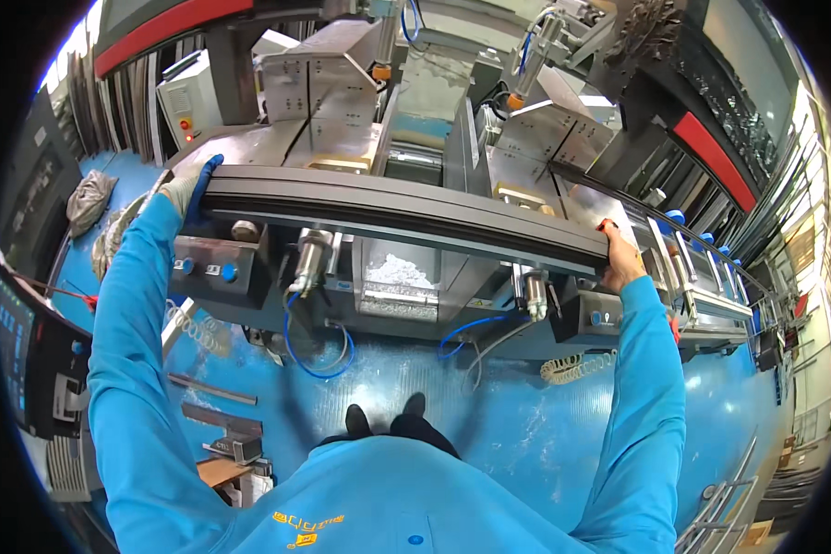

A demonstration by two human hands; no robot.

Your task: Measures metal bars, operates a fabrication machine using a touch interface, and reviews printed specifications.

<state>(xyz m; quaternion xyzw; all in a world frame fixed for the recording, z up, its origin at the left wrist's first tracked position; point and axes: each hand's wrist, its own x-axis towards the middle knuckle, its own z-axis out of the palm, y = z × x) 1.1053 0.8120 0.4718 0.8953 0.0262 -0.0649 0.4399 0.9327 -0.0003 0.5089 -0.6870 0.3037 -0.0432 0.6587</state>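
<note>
A long dark grey metal profile (406, 205) lies crosswise in front of me, over the front of a two-headed machine. My left hand (190, 188), in a white and blue glove, is closed round its left end. Round the right end, my right hand (622, 258) is closed too, with a small red thing (606, 224) at its fingertips that I cannot make out. Beneath the profile are two metal cylinders, one left (313, 258) and one right (535, 294), with blue air hoses (316, 369) hanging down. Behind it rise slanted metal plates (316, 88).
Pale shavings (399, 272) lie in the machine's middle bay. Red-edged guards (171, 32) overhang both sides. A control screen (14, 337) stands at the far left. Several profile offcuts (220, 417) are on the blue floor at left, and a roller rack (711, 263) extends right.
</note>
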